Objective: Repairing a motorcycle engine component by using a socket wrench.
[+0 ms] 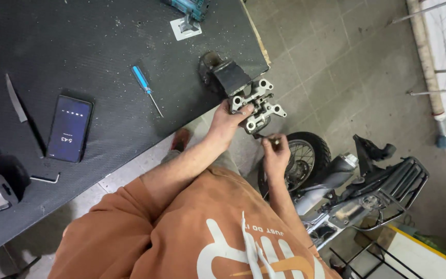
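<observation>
A grey cast-metal engine part with round bolt lugs [258,106] sits clamped in a dark bench vise [228,76] at the corner of the black rubber-matted workbench [78,51]. The left hand [229,120] is closed over the part's near side, fingers wrapped on the casting. Just below it, the right hand [276,151] pinches a small dark tool [262,137] whose tip meets the part's underside; a blue-handled screwdriver [146,88] and a black smartphone [69,128] lie well apart on the bench.

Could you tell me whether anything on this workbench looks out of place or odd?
A smartphone with its screen lit lies among tools on the gritty bench, near a blue screwdriver and an Allen key; otherwise nothing stands out.
</observation>
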